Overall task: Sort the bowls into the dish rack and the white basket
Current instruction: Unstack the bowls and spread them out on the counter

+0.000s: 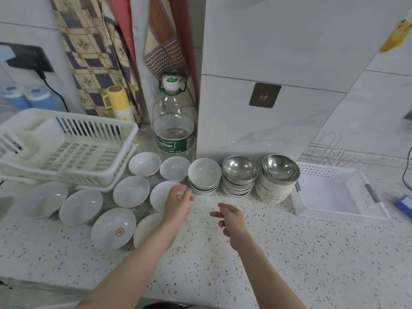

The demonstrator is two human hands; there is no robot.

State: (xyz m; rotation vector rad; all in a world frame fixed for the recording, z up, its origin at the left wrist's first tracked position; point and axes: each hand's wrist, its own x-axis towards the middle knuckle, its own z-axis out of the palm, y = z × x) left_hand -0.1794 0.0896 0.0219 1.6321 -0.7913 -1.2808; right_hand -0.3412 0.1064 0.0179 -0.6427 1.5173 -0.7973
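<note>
Several single white bowls lie on the speckled counter at left, among them one with a red mark (113,228) and one (131,191) in the middle. A stack of white bowls (204,176), a stack topped by a steel bowl (240,172) and a third stack (279,175) line the wall. The white dish rack (66,150) stands at far left with no bowls in it; the white basket (338,192) lies at right and holds nothing. My left hand (177,205) hovers over a white bowl (159,195), fingers apart. My right hand (231,218) hangs open above the counter.
A large water bottle (174,128) stands behind the bowls beside a wall corner. A yellow flask (119,103) and hanging cloths are at the back left. A wire rack (325,150) sits behind the basket, a blue object (403,202) at far right.
</note>
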